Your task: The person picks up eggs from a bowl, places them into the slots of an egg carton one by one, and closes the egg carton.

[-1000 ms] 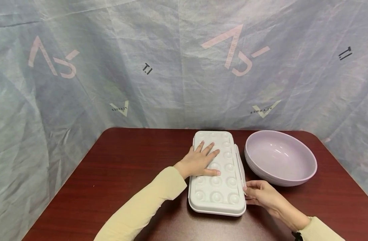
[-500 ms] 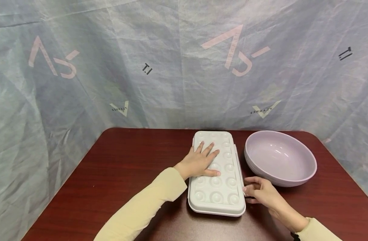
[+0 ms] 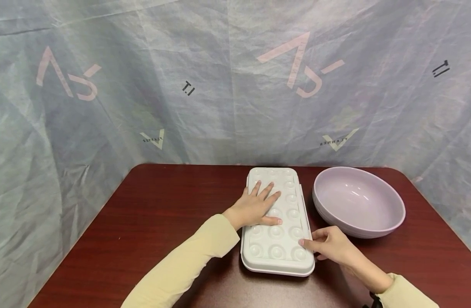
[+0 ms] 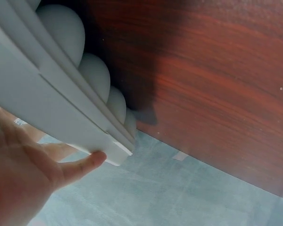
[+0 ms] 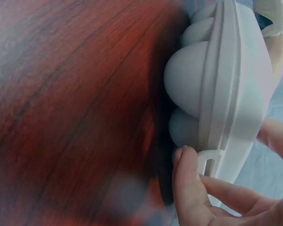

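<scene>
A white lidded plastic egg box [image 3: 266, 261] with rounded cups lies lengthwise on the dark red wooden table. My left hand [image 3: 252, 207] rests flat on its lid, fingers spread. In the left wrist view, the left fingers [image 4: 82, 168] reach over the lid while the cups [image 4: 95, 77] bulge below the rim. At the box's near right side, my right hand [image 3: 333, 246] grips the edge, thumb on top of the lid and fingers against the side. The right wrist view has the fingers curled at a small slotted latch [image 5: 208, 162] on the rim.
A large lilac bowl [image 3: 360, 201] stands close to the right of the egg box, just beyond my right hand. The table [image 3: 162, 201] extends to the left. A grey printed cloth [image 3: 235, 85] hangs behind its far edge.
The long flap on the egg box's right side swung in against the rim. My right thumb moved from the side edge onto the lid. My left hand stayed in place.
</scene>
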### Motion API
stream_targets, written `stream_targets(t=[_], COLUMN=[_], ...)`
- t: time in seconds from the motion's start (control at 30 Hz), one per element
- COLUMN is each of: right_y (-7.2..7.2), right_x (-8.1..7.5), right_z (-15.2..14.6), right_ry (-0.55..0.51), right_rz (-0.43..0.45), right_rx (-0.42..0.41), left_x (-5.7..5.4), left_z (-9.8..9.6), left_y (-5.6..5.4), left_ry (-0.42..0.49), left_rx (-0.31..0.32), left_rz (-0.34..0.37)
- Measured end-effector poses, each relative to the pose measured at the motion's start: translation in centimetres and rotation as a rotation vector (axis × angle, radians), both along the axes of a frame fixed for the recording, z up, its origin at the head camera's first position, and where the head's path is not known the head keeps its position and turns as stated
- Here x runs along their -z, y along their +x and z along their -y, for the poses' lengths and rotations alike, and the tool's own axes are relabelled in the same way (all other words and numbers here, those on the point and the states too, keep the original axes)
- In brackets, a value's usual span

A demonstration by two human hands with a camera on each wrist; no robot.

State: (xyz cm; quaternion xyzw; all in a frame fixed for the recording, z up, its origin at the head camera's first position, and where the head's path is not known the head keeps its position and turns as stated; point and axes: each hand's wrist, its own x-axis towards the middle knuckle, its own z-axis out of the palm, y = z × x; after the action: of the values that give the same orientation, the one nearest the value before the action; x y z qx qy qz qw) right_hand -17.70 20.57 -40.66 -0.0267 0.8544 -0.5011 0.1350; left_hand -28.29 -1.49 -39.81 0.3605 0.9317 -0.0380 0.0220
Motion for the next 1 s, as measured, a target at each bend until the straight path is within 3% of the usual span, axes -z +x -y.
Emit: stream_targets(t=[0.2, 0.8, 1.0], right_y=[-0.17, -0.44, -0.22], right_x=[0.12, 0.44, 0.46], right_z=[0.14, 0.18, -0.03], right_ry=[0.016, -0.011, 0.011], right_rz=[0.036, 0.046, 0.040], right_rx=[0.073, 0.154, 0.131], left_x=[-0.05, 0.00, 0.21], left_z=[-0.01, -0.07, -0.11], left_y=[0.02, -0.02, -0.11], left_ry=[0.001, 0.029, 0.025], left_rx=[0.007, 0.005, 0.008], left_rz=[0.001, 0.024, 0.025])
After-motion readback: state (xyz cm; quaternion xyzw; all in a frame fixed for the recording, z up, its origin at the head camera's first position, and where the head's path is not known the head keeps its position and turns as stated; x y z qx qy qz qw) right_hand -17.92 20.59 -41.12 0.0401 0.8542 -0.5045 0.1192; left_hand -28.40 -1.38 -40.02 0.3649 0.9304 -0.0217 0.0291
